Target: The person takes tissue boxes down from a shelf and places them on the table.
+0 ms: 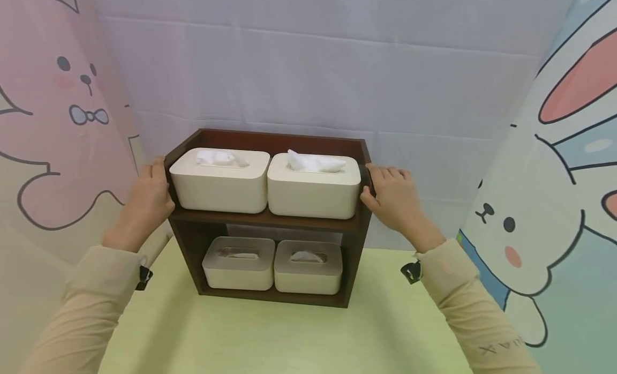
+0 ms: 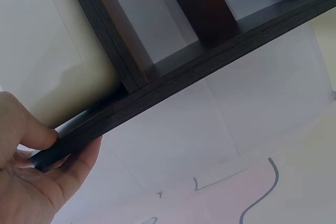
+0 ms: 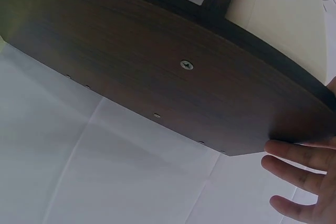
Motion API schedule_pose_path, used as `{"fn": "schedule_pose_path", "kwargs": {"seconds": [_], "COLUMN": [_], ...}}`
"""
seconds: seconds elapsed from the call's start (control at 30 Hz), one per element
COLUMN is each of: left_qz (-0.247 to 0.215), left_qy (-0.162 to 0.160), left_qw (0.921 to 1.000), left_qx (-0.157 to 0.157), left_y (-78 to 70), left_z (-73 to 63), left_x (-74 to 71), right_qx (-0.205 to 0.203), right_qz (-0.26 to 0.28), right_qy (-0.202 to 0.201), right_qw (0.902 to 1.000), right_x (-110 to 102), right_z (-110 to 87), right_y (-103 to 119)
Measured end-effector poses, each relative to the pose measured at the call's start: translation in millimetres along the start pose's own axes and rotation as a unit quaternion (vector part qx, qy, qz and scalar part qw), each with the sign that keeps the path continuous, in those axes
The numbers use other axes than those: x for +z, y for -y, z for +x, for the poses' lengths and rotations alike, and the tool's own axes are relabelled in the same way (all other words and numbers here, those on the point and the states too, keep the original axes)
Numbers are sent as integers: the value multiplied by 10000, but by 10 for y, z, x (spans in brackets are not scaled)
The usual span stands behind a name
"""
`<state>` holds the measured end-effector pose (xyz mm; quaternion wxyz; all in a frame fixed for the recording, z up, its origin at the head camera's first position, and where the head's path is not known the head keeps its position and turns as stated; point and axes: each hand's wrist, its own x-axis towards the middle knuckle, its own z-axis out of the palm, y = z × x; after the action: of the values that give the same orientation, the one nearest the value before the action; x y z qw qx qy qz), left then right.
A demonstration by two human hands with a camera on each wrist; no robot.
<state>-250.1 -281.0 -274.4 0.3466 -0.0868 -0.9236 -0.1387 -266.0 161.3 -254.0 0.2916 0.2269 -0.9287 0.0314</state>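
A dark brown two-tier wooden shelf (image 1: 262, 217) stands on the table. Its upper tier holds a cream tissue box (image 1: 219, 193) on the left and another tissue box (image 1: 313, 198) on the right, each with white tissue poking out. Below sit two smaller boxes with translucent lids, the left lidded box (image 1: 238, 275) and the right lidded box (image 1: 308, 278). My left hand (image 1: 148, 196) grips the upper left side panel, thumb inside and fingers outside in the left wrist view. On the opposite panel (image 3: 157, 66), my right hand (image 1: 392, 196) holds the top edge between thumb and fingers.
The pale yellow-green table (image 1: 270, 342) extends in front of the shelf. A whitish cloth backdrop (image 1: 313, 68) hangs behind it. Cartoon-printed cloth walls stand close on both sides, including a rabbit print (image 1: 535, 245) at the right.
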Motion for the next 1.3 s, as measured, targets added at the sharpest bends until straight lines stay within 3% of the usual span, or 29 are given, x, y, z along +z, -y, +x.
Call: {"fn": "schedule_pose_path", "kwargs": {"seconds": [0.17,0.4,0.57,0.83,1.13,1.3], "left_qz": [-6,-120,-87,-115,-231,-244], "left_qy": [-223,-66,-107,106,139,420], "left_qw": [9995,9998,9996,9994,9985,9978], "left_qx": [239,107,229,308,477,442], "left_y": [-87,-189,-250,-306,-371,-351], "left_z": [0,-10,-10,-19,-15,8], "left_x": [41,53,72,88,84,52], "right_qx": [44,54,84,101,79,42], "right_qz": [-12,88,170,357,522,520], "right_qy": [37,78,146,243,233,217], "right_qw": [10000,9999,9997,9990,9983,9984], "right_x": [-16,-31,-44,-57,-64,-54], "right_z": [-38,-79,-116,-136,-161,-166], "right_y": [-98,-204,-273,-384,-484,-496]}}
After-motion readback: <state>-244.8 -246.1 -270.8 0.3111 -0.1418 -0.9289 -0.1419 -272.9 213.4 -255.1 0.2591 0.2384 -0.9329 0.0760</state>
